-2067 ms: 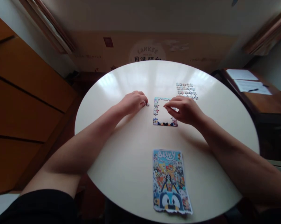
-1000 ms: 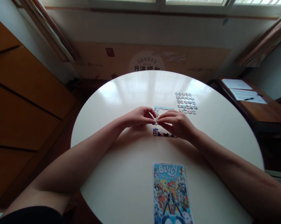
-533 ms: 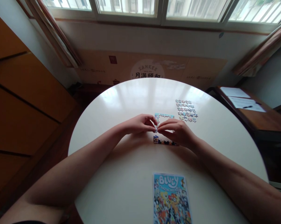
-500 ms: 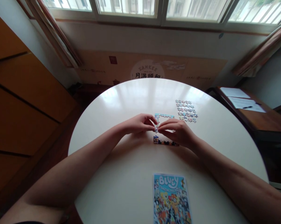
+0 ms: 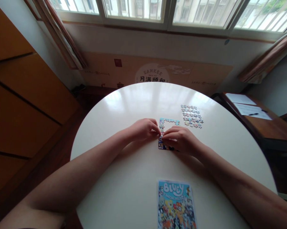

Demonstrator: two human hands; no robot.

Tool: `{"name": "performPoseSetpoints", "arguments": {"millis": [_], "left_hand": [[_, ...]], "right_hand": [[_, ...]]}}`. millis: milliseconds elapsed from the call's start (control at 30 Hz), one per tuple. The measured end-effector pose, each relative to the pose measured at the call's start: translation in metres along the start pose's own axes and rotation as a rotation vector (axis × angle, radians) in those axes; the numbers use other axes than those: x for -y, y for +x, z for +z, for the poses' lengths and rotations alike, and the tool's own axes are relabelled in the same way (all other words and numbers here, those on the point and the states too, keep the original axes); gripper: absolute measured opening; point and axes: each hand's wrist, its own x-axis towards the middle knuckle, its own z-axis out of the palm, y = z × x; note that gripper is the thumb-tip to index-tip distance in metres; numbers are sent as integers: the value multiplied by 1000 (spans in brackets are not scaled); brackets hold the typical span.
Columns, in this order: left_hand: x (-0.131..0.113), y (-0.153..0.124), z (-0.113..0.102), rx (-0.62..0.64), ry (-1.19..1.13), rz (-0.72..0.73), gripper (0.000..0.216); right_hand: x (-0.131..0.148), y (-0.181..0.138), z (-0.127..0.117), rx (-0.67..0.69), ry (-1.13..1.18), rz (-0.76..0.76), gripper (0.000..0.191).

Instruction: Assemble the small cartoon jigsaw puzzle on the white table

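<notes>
A partly joined jigsaw puzzle [image 5: 161,124] lies flat on the white round table, its border pieces framing a bare middle. My left hand [image 5: 146,128] is at the outer side of the puzzle's left edge, fingers bent and pinching at it. From the inner side, my right hand [image 5: 182,139] reaches over the frame, thumb and fingertips closed on the same left edge. The right hand hides much of the right and bottom borders. Exactly which piece lies between the fingertips is too small to make out.
Loose jigsaw pieces [image 5: 192,116] lie in rows beyond the puzzle, to the right. A colourful Bluey picture sheet [image 5: 176,203] lies near the front of the table [image 5: 119,197]. At the right, a brown desk [image 5: 272,127] holds papers [image 5: 251,110] and a pen.
The left column of pieces has come down against the bottom row, and the gap between them has closed. Both hands stay at the left edge. The view has tilted slightly.
</notes>
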Motion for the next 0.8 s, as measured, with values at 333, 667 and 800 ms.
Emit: {"name": "performPoseSetpoints", "arguments": {"millis": [333,667,800], "left_hand": [[0,0,2,-4,3,9,15],[0,1,2,-1,6,3,16],[0,0,1,13,3,11,16]], "right_hand": [[2,1,-2,26,-23,-14,16],[2,1,-3,46,-41,-6,17],[2,0,-2,46,-41,2,17]]}}
